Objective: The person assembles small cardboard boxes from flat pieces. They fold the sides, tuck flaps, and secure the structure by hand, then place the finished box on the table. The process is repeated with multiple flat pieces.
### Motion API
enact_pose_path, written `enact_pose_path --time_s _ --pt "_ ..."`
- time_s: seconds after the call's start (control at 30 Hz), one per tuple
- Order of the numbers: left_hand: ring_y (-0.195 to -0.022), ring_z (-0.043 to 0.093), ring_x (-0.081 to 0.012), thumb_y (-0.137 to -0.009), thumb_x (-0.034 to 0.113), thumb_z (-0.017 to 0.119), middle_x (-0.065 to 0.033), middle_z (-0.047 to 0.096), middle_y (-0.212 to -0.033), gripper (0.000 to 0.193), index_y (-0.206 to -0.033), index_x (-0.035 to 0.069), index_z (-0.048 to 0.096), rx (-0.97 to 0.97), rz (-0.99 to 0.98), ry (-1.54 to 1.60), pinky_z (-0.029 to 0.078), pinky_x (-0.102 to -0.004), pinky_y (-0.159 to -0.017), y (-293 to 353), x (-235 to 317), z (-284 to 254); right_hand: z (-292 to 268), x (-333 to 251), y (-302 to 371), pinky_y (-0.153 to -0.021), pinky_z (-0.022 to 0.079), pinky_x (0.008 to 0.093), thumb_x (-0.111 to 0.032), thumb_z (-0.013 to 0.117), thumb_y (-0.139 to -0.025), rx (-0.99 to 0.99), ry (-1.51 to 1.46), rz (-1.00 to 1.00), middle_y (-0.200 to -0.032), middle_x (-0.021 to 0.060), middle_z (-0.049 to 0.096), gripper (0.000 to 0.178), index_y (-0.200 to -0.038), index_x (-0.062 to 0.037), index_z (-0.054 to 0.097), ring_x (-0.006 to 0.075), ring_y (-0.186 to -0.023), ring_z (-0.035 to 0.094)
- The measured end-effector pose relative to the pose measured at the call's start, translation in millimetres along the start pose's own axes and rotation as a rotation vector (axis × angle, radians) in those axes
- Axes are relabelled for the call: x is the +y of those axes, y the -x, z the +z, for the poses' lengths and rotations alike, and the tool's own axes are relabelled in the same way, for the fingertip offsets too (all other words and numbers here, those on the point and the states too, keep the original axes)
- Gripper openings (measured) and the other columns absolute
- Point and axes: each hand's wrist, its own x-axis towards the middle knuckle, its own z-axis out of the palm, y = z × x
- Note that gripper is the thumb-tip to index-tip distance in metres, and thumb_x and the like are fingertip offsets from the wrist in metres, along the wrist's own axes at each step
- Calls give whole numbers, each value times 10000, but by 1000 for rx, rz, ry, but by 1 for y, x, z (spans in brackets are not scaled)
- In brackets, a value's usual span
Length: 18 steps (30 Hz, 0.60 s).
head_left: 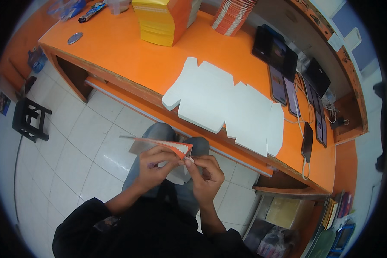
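Above my lap I hold a partly folded cardboard carton [182, 147], orange and white on one side with a grey-white inner side. My left hand [157, 165] has its fingers closed around the near edge of it. At the carton's right end, the thumb and fingers of my right hand [207, 174] pinch a small flap. Just beyond my knees, flat die-cut carton blanks [208, 96] lie with their plain white side up on the orange desk [116, 56], reaching its front edge.
Folded yellow cartons [157, 21] and a pile of orange-and-white ones [234, 16] stand at the back. Several phones [292, 95] with cables lie on the right. A round metal lid [75, 38] rests on the left. A black stool [31, 119] stands on the tiled floor.
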Motion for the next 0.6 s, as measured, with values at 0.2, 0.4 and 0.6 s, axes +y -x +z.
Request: enact_pose_path --time_s 0.2,0.4,0.6 --pt "-830 655 -192 -812 -14 658 -114 656 -940 101 -906 -5 693 -234 38 -181 513 -283 -736 -1 28 -9 -15 6 -1 -717 488 263 -4 802 -704 -173 -164 55 -873 87 639 172 -809 4 665 158 -787 619" --pt "-906 635 -213 -820 42 683 -146 604 -1065 218 -1024 -24 643 -285 -10 -74 501 -294 -775 -4 30 -5 -23 14 2 -709 480 271 -5 820 -678 -206 36 -61 -849 75 597 239 -786 -15 608 150 -775 598" --pt "-953 606 -181 -813 8 687 -143 554 -1102 329 -1125 5 581 -142 -27 52 485 -284 -835 6 25 11 -16 -12 -9 -745 507 278 13 773 -739 -326 116 -147 -881 82 567 299 -972 -6 586 152 -844 617"
